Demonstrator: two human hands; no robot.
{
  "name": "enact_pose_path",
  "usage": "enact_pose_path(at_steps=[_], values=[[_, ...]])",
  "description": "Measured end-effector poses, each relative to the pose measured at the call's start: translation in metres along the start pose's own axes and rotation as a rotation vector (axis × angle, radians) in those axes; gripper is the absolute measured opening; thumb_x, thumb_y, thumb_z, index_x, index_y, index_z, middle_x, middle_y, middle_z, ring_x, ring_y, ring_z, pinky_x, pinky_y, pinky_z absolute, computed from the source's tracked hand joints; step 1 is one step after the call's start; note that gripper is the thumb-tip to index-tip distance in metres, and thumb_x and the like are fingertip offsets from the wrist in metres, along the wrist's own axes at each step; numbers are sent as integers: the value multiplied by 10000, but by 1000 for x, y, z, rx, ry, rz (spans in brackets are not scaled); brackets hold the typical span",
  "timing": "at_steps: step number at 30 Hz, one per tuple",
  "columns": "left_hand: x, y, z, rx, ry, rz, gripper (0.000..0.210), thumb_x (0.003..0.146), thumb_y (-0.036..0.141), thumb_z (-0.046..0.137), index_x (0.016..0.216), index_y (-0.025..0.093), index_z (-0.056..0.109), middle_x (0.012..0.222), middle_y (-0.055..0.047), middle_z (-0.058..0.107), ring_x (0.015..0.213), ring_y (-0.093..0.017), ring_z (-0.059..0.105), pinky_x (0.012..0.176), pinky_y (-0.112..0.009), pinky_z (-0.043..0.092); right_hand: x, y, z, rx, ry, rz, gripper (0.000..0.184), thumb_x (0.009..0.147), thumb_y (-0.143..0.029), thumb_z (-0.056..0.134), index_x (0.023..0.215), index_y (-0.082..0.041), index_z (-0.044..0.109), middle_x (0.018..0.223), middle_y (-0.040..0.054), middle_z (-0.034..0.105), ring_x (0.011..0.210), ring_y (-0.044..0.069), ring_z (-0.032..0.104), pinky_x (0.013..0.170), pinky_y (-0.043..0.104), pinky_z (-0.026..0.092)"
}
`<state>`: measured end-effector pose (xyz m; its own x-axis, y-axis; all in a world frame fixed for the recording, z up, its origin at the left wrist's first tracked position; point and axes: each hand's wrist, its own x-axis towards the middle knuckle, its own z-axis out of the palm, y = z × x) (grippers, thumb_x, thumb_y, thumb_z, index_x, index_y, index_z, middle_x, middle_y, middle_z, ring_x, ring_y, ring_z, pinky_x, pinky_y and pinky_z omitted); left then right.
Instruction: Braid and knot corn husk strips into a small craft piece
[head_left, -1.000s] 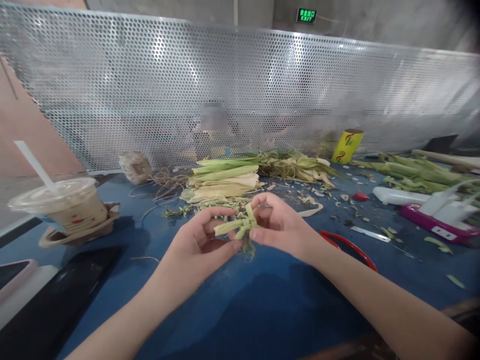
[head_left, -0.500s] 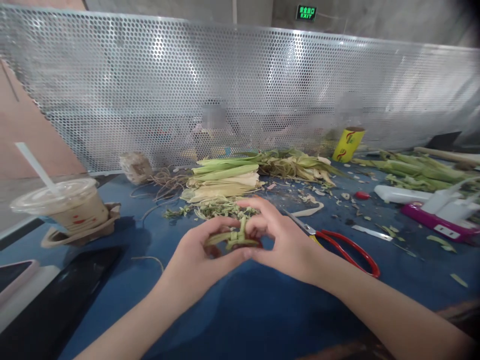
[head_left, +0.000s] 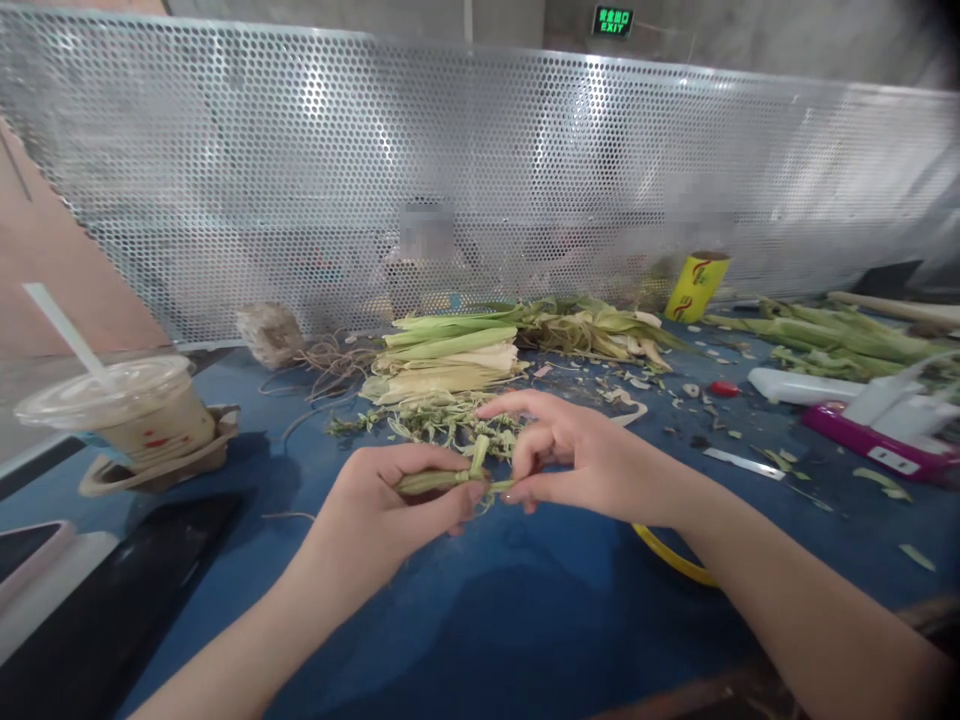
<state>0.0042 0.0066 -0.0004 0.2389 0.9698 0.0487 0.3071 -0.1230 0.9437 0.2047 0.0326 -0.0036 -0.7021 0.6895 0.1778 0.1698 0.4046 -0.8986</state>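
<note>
My left hand (head_left: 382, 510) is closed around a small folded bundle of green corn husk strips (head_left: 431, 484), thumb in front and fingers behind. A short strip end sticks up from the bundle beside the thumb. Thumb and forefinger of my right hand (head_left: 581, 460) pinch a thin strip end coming out of the bundle's right side. Behind the hands lie dried green sprigs (head_left: 431, 420) and a stack of flattened corn husks (head_left: 450, 365). My right forearm covers most of a pair of scissors; only a yellow part of the handle (head_left: 679, 562) shows below it.
At left stand a lidded drink cup (head_left: 161, 425) in a cardboard holder, a black flat object (head_left: 127, 590) and a phone (head_left: 26, 555). Right of my hands lie a blade (head_left: 742, 465), a purple power strip (head_left: 885, 445) and scraps. A perforated metal screen (head_left: 495, 180) rises behind.
My hands have drawn apart slightly. The right thumb has left the left thumb, and the right hand now pulls a strip end out to the right. My right forearm has come over the scissors.
</note>
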Motion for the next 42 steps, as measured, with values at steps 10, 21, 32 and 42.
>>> enact_pose_path(at_steps=[10,21,32,42], values=[[-5,-4,-4,136,-130,171,485,867,331,418,1338,307,302,679,41,620,569,-98,517,536,-181,433,11,11,13,164,46,29,292,787,-363,578,1005,-180,514,742,29,631,672,133,578,589,251,444],[-6,-1,-5,376,-7,292,164,873,298,395,1000,261,491,667,44,613,653,-124,592,607,-223,439,11,9,30,198,380,22,221,665,-363,688,710,-181,571,511,-65,439,455,55,376,440,195,313],[-6,-1,-8,468,82,321,181,832,297,454,696,217,542,664,27,602,644,-125,562,604,-243,419,10,6,32,228,426,68,203,681,-310,675,613,-170,545,461,-74,418,410,36,348,386,170,279],[-1,0,-3,-5,97,177,434,703,288,644,1070,222,422,739,5,658,699,-148,609,571,-229,465,13,9,28,429,409,32,173,703,-309,665,725,-176,555,519,-65,547,317,39,457,333,165,353]])
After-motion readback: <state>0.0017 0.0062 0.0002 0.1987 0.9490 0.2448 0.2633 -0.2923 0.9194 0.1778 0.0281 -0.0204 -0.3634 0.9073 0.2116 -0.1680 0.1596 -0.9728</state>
